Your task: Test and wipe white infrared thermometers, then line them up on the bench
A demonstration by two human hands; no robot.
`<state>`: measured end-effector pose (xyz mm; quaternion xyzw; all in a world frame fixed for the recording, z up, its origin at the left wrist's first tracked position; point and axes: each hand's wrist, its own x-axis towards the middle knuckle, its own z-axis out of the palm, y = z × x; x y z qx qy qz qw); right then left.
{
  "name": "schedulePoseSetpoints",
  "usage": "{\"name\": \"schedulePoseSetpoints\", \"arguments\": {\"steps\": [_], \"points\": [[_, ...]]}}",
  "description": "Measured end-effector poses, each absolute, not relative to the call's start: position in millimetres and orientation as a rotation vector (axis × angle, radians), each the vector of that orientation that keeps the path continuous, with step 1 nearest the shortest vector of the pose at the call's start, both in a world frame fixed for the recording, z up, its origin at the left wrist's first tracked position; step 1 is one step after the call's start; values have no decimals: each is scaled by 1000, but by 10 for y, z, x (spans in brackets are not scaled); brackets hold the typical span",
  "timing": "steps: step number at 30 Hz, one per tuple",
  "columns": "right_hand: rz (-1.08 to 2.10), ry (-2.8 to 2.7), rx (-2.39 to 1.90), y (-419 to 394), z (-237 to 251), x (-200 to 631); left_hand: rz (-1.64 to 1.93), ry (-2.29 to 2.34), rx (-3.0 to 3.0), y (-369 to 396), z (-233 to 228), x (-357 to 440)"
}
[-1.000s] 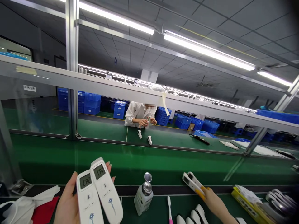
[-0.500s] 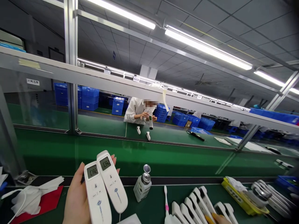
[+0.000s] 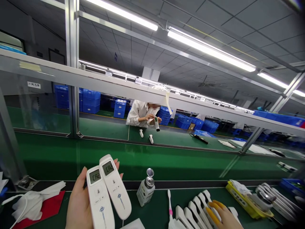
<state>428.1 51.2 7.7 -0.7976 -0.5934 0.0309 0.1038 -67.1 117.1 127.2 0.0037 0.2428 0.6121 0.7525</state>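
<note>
Left hand [image 3: 77,203] closed around two white thermometers [image 3: 108,190], displays lit, right hand [image 3: 222,216] fingers curled loosely on row of white thermometers [image 3: 193,213], pump bottle [image 3: 145,189] between.

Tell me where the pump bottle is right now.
In the head view the pump bottle stands upright on the green bench, low and centre, between the two thermometers in the left hand and the pink toothbrush.

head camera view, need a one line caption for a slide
Left hand holds two white handheld thermometers with lit displays; right hand rests on a row of white thermometers on the green bench.
</note>
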Motion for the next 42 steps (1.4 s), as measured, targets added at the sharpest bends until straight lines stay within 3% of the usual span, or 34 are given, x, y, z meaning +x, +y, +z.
{"name": "schedulePoseSetpoints", "arguments": {"steps": [18,42], "points": [[33,-1796,-2233,676,163,3772,1358,526,45,1158,1267,-681],[255,-1828,-2355,718,113,3615,1382,520,68,1149,1311,-686]]}}
